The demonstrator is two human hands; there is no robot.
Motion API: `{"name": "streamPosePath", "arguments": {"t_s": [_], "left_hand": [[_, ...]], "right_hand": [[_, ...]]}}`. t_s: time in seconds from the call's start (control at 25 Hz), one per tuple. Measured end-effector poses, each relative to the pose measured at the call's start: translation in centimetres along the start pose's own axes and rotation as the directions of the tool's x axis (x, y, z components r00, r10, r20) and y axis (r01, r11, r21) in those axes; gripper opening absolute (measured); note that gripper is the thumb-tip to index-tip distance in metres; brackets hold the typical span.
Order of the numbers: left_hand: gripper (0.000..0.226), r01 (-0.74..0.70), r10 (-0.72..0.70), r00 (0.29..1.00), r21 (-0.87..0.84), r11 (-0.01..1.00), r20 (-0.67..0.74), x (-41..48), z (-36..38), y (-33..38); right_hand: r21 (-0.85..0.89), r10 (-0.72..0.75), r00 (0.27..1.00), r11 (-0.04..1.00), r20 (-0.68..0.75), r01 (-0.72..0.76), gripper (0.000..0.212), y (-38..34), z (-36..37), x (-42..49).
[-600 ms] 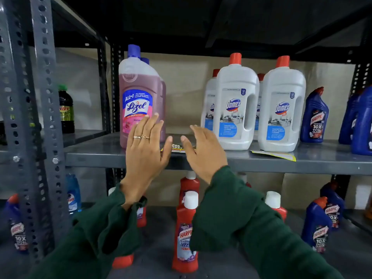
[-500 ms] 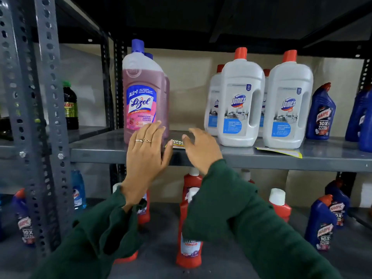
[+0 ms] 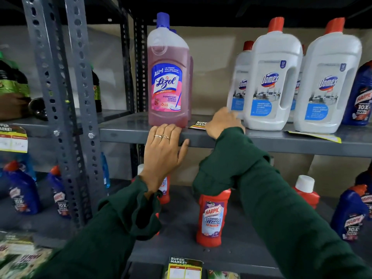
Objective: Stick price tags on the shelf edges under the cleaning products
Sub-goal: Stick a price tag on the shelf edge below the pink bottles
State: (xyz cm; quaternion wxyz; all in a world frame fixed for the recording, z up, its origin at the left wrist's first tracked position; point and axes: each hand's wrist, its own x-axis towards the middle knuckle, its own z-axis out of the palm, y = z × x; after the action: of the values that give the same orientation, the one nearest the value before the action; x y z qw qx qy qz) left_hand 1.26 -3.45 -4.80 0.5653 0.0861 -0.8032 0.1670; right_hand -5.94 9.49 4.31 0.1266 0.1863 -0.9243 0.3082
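Note:
On the grey shelf [image 3: 281,144] a black-and-yellow price tag [image 3: 198,124] lies flat between the pink Lizol bottle [image 3: 168,77] and the white Domex bottles [image 3: 271,81]. My right hand [image 3: 221,122] covers the tag's right part, fingers curled down on it. Just under the Lizol bottle, my left hand [image 3: 163,150] presses flat against the shelf's front edge, fingertips over the top lip, holding nothing. Both arms wear dark green sleeves.
A second yellow tag [image 3: 314,135] lies loose on the shelf in front of the right Domex bottle. Tags hang on the left shelf edge [image 3: 13,138] and the lower shelf edge [image 3: 185,267]. Red Harpic bottles [image 3: 213,216] and blue ones [image 3: 22,190] stand below. Perforated posts [image 3: 60,97] rise at left.
The view has moved closer. My right hand slid forward onto the tag lying on the shelf. My left hand dropped from in front of the Lizol bottle to the shelf edge.

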Motion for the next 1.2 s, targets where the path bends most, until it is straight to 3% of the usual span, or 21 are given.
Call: {"name": "streamPosePath", "arguments": {"t_s": [0.16,0.28,0.32,0.4,0.48,0.52,0.6,0.68,0.76,1.0,1.2], "left_hand": [[0.035,0.010,-0.010,1.000,-0.025,1.000,0.020,0.1,-0.1,0.0],[0.034,0.109,-0.112,0.994,-0.216,0.970,-0.003,0.2,-0.6,0.4],[0.036,0.174,-0.184,0.983,-0.343,0.923,0.003,0.3,-0.9,0.6],[0.045,0.269,-0.316,0.948,-0.624,0.734,0.037,0.9,-1.8,1.0],[0.058,0.287,-0.389,0.919,-0.792,0.538,0.068,1.9,-3.2,1.1],[0.061,0.295,-0.399,0.913,-0.814,0.501,0.086,2.3,-3.9,0.9],[0.052,0.287,-0.322,0.941,-0.751,0.595,0.105,2.8,-5.2,-0.5],[0.032,0.185,-0.174,0.982,-0.576,0.796,0.074,2.6,-5.9,-2.0],[0.023,0.066,-0.041,0.997,-0.464,0.883,0.062,2.2,-6.1,-3.3],[0.023,0.072,0.002,0.983,-0.399,0.914,0.182,1.2,-6.1,-4.0],[0.010,0.114,-0.025,0.975,-0.402,0.908,0.220,0.6,-5.1,-4.0]], "right_hand": [[0.281,-0.111,0.973,0.945,-0.202,0.166,0.029,0.9,-0.3,0.0],[0.532,-0.114,0.950,0.806,-0.290,0.259,0.031,1.8,-0.7,-0.5],[0.614,-0.121,0.952,0.739,-0.282,0.276,0.034,2.1,-0.7,-0.9],[0.725,-0.182,0.948,0.612,-0.260,0.316,0.030,2.2,-0.5,-2.1],[0.701,-0.267,0.925,0.604,-0.269,0.378,0.022,2.0,0.0,-3.4],[0.663,-0.303,0.915,0.631,-0.267,0.403,0.019,1.9,0.2,-3.9],[0.580,-0.361,0.903,0.694,-0.233,0.427,0.016,1.7,0.5,-4.7],[0.490,-0.427,0.879,0.732,-0.210,0.473,0.015,1.6,0.6,-5.4],[0.415,-0.467,0.864,0.760,-0.188,0.501,0.017,1.3,0.8,-5.9],[0.062,-0.541,0.825,0.829,-0.164,0.555,0.018,0.8,2.4,-6.7],[-0.022,-0.525,0.830,0.847,-0.188,0.531,0.022,0.5,3.2,-7.4]]}}
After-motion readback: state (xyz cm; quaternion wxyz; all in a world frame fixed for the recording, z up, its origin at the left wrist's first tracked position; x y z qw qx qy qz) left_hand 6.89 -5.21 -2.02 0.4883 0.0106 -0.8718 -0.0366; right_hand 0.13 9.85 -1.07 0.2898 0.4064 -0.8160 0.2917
